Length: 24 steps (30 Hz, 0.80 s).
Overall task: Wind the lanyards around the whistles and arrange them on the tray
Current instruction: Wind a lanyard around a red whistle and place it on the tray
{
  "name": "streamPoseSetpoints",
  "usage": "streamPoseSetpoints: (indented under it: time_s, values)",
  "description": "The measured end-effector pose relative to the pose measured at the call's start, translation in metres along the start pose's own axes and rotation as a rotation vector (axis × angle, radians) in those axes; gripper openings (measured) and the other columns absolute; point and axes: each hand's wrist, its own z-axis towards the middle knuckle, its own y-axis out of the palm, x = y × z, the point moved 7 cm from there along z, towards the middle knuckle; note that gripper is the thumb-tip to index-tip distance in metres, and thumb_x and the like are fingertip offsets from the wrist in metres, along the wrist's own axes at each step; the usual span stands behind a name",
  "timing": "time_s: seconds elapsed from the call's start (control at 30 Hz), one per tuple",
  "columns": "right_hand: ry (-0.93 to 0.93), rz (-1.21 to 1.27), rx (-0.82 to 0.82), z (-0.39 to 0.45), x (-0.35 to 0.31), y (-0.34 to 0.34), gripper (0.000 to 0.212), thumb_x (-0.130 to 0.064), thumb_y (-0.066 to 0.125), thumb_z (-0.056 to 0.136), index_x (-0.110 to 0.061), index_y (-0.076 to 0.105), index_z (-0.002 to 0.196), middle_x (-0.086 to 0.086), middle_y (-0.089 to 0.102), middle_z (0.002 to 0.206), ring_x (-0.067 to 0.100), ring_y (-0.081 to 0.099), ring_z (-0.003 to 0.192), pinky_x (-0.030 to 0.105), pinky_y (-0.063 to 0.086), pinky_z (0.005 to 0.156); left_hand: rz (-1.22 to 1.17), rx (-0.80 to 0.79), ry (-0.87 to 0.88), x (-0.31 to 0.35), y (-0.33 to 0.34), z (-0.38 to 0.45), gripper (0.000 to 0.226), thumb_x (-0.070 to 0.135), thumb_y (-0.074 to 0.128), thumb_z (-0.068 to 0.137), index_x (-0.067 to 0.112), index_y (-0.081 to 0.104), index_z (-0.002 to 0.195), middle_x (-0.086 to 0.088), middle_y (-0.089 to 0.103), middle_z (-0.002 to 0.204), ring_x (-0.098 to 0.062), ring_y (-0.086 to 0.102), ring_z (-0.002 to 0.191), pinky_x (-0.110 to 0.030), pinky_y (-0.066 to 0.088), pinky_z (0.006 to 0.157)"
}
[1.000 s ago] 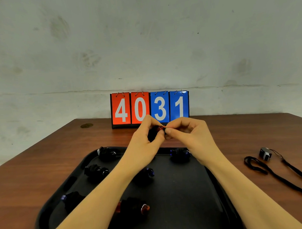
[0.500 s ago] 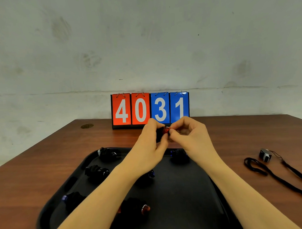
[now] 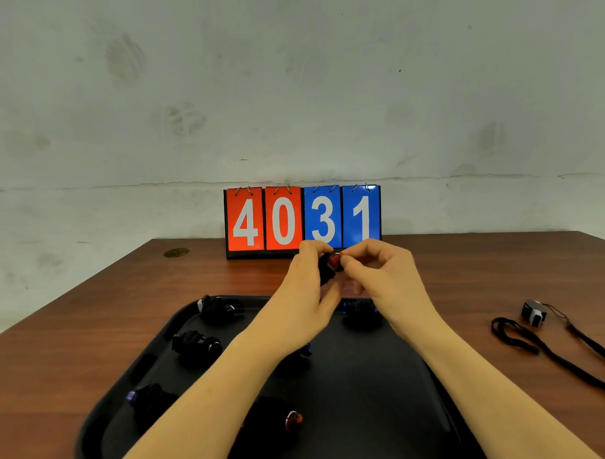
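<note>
Both hands are raised above the far edge of the black tray [image 3: 105, 418], meeting at about twelve o'clock from its middle, just in front of the score flip-board [image 3: 303, 218]. The left hand [image 3: 305, 298] pinches a red whistle [image 3: 334, 260] with black lanyard bunched round it, thumb below and fingers curled over the top — a grip that likely keeps the coils from springing loose. The right hand [image 3: 381, 278] has its fingertips closed on the whistle's right end, probably tucking or cinching the last of the cord; whether a loose tail remains is hidden by the fingers. Holding the bundle up over the tray makes sense, since it only needs lowering to be set down. On the tray, wound whistles lie spaced apart: one at eleven o'clock [image 3: 218, 307], one at nine to ten [image 3: 195, 346], one at eight [image 3: 149, 403], one with a red end near six [image 3: 290, 420], one at one o'clock [image 3: 360, 313] just beyond the right wrist, and another partly hidden under the left forearm. On the table [image 3: 75, 340], well off at three o'clock from the tray, a grey whistle [image 3: 533, 312] lies with its lanyard [image 3: 552, 354] trailing unwound — by my reckoning the one still to be done.
</note>
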Motion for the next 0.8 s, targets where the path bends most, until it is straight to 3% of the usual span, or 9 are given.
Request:
streamPoseSetpoints:
  time_s: [0.17,0.33,0.43,0.53,0.67,0.8]
  values:
    - [0.006,-0.015,-0.027,0.001,-0.003,-0.001,0.013,-0.011,0.063,0.084,-0.016,0.060,0.072,-0.002,0.062,0.068,-0.001,0.053,0.052,0.015,0.047,0.055,-0.003,-0.012,-0.012,0.000,-0.001,-0.002,0.032,0.019,0.052,0.092,0.031,0.028,0.109,0.012,0.045,0.118,-0.002,0.054,0.101,-0.007,0.048,0.075]
    - [-0.022,0.001,-0.119,0.000,-0.010,-0.001,0.009,-0.011,0.064,0.084,-0.013,0.060,0.075,0.002,0.063,0.071,0.004,0.053,0.056,0.023,0.048,0.061,-0.073,-0.016,0.008,0.004,-0.003,-0.004,0.030,0.018,0.051,0.092,0.030,0.029,0.109,0.015,0.044,0.119,0.007,0.049,0.107,-0.003,0.045,0.081]
    - [-0.022,0.094,-0.191,0.001,-0.010,-0.001,0.008,-0.010,0.064,0.083,-0.011,0.062,0.076,0.005,0.063,0.072,0.018,0.053,0.064,0.028,0.047,0.064,-0.135,-0.031,0.002,0.005,-0.004,-0.005,0.028,0.018,0.050,0.093,0.028,0.030,0.109,0.017,0.045,0.119,0.009,0.048,0.109,-0.004,0.044,0.083]
    - [-0.013,0.191,-0.234,0.001,-0.009,-0.001,0.009,-0.007,0.063,0.082,-0.012,0.063,0.075,0.005,0.063,0.070,0.015,0.054,0.062,0.031,0.047,0.067,-0.192,-0.045,0.003,0.006,-0.004,-0.005,0.026,0.018,0.050,0.093,0.027,0.031,0.109,0.018,0.045,0.119,0.010,0.045,0.113,-0.008,0.045,0.087]
    - [-0.055,0.177,-0.274,0.001,-0.014,-0.003,0.011,-0.006,0.061,0.083,-0.013,0.067,0.076,0.002,0.063,0.065,0.012,0.056,0.061,0.029,0.047,0.066,-0.186,-0.059,-0.005,0.008,-0.004,-0.005,0.023,0.019,0.048,0.094,0.031,0.031,0.105,0.024,0.044,0.112,0.019,0.043,0.106,-0.003,0.044,0.081]
    - [-0.078,0.143,-0.261,0.001,-0.014,-0.006,0.013,-0.004,0.063,0.082,-0.013,0.070,0.076,0.005,0.063,0.063,0.012,0.055,0.059,0.022,0.046,0.060,-0.134,-0.064,0.000,0.009,-0.004,-0.005,0.022,0.019,0.048,0.094,0.033,0.032,0.101,0.022,0.045,0.109,0.013,0.048,0.103,-0.001,0.043,0.076]
